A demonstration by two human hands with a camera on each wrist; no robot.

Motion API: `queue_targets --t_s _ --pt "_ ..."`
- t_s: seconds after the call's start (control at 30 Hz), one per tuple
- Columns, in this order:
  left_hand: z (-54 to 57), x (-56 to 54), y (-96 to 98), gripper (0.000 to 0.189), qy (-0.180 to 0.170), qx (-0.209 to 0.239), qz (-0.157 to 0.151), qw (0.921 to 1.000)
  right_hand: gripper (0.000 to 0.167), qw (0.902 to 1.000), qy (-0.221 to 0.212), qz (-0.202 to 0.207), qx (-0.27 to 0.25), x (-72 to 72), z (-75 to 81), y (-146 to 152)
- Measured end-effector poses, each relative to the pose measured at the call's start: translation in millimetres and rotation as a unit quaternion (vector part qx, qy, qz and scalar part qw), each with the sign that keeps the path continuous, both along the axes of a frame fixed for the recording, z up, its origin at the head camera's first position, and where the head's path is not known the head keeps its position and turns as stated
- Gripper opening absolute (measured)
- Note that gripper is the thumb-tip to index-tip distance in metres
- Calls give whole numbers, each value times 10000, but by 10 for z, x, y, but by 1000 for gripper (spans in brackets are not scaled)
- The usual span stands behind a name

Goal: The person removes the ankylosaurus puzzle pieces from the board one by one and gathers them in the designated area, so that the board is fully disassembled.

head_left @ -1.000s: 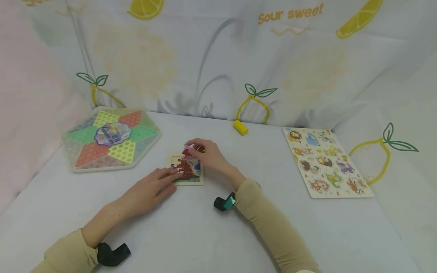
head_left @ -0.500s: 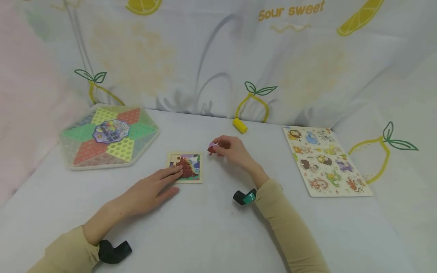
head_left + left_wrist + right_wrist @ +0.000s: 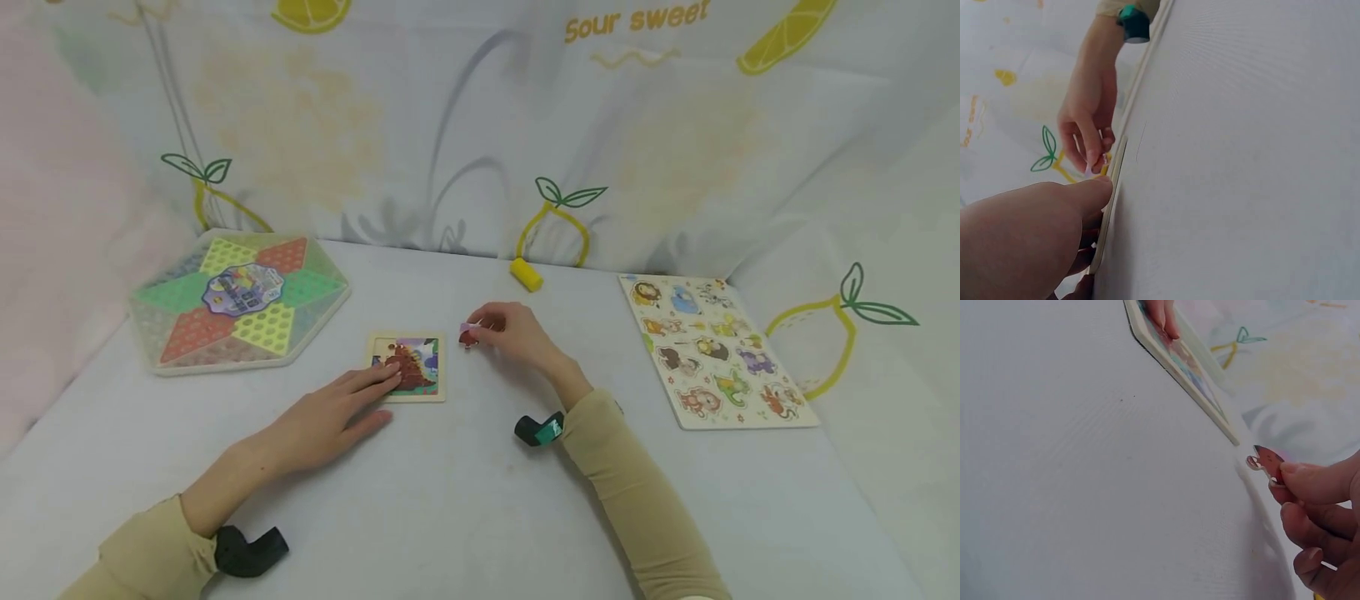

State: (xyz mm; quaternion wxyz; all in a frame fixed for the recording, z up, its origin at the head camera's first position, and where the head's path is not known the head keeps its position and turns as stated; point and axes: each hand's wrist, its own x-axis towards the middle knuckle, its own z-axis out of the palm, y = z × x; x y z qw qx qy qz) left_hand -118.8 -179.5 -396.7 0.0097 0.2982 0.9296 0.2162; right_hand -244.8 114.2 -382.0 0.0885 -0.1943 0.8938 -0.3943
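Observation:
A small square jigsaw puzzle in a pale wooden frame [image 3: 442,371] lies on the white table, showing a reddish-brown dinosaur. My left hand [image 3: 318,421] rests its fairly straight fingers on the picture's left part, covering some of it. In the left wrist view, the left thumb [image 3: 1094,195] lies along the frame's edge. Just right of the puzzle, my right hand [image 3: 521,337] pinches a loose jigsaw piece [image 3: 468,336] between thumb and fingers. The right wrist view shows this piece [image 3: 1269,462] as reddish-brown with a rounded knob, close to the frame's corner.
At the left lies a hexagonal Chinese checkers board [image 3: 315,325]. An animal peg puzzle board [image 3: 720,417] lies at the right. A yellow cylinder [image 3: 527,275] sits at the back, before a lemon-print cloth [image 3: 660,167]. Black wrist mounts [image 3: 251,552] stick out from both sleeves.
My right hand has moved right, off the puzzle, with the jigsaw piece; in the last half second it has barely shifted. My left hand stays on the puzzle.

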Motion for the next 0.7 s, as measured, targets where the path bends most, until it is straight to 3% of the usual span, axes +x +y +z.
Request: queue_targets --t_s 0.27,0.7 --pt "-11 -12 -12 53 -115 16 33 9999 17 9997 -109 162 137 44 24 -26" --pt "-23 -18 -15 55 -134 -26 68 9999 24 9989 132 320 307 68 -32 -66"
